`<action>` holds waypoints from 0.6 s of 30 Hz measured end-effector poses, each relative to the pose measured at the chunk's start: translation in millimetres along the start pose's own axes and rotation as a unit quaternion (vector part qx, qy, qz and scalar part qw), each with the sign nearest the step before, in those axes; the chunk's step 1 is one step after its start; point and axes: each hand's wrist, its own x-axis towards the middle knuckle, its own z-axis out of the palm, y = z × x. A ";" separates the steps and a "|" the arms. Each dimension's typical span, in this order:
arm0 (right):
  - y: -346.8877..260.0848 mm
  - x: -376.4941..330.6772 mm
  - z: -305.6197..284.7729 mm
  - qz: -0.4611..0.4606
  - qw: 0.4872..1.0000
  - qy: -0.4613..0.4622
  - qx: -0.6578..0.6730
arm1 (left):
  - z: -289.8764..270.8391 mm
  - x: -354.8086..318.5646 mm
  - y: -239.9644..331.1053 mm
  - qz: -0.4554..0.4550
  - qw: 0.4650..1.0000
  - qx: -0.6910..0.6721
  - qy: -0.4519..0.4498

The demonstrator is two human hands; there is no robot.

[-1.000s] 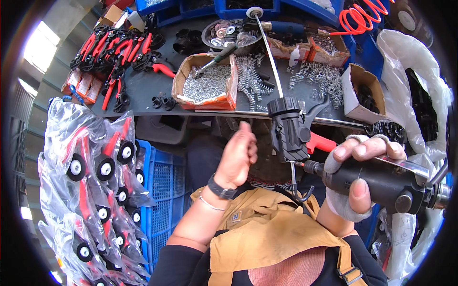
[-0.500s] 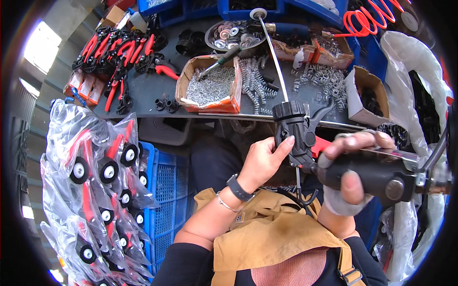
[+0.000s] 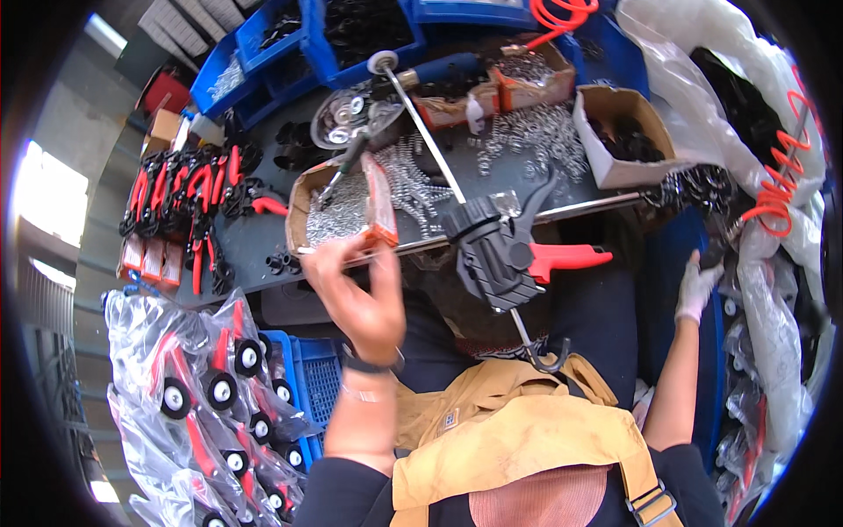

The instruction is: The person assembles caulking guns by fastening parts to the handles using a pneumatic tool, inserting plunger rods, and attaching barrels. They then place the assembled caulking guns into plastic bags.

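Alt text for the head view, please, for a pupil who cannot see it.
A black clamp head with a red handle sits on a metal rod at a workbench. The person's blurred left hand is at a box of small metal parts; the gloved right hand is near a red coiled hose.

No readable text anywhere; small patch (image 3: 451, 418) on tan apron (image 3: 518, 439) too small to make out.

The workbench (image 3: 255, 239) bore an open carton of small metal parts (image 3: 383, 200). Right of this carton lay loose springs (image 3: 418, 187); behind it, a bowl of discs (image 3: 386, 112); just left, small black fittings (image 3: 282, 263); farther left, red-handled tools (image 3: 200, 183); well to its right, a white-sided box (image 3: 637, 174).
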 end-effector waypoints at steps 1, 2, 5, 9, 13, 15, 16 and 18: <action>-19.0 4.6 6.5 0.056 0.997 -0.031 0.042 | 6.6 -20.1 13.3 -0.116 0.970 -0.205 -0.059; -12.4 11.0 20.4 -0.016 0.998 -0.004 -0.053 | 11.7 -25.4 22.2 -0.224 0.931 -0.256 -0.133; -33.4 14.2 52.2 -0.031 0.993 -0.095 -0.063 | 27.2 -33.8 14.2 -0.432 0.795 -0.355 -0.234; -38.9 -3.4 6.6 -0.058 0.967 -0.192 -0.158 | 47.8 -33.7 0.3 -0.393 0.832 -0.343 -0.189; -53.5 -51.7 -160.1 0.128 0.819 -0.542 0.141 | 23.0 -24.2 -8.3 -0.418 0.817 -0.348 -0.190; 13.7 -96.7 -226.5 0.173 0.808 -0.547 -0.136 | 48.7 -25.9 -4.6 -0.460 0.790 -0.362 -0.183; 23.5 -115.2 -249.1 0.280 0.714 -0.574 -0.288 | 49.2 -23.1 -2.9 -0.451 0.787 -0.372 -0.200; 37.4 -153.9 -287.6 0.423 0.592 -0.523 -0.444 | 48.7 -17.2 -3.9 -0.439 0.784 -0.377 -0.224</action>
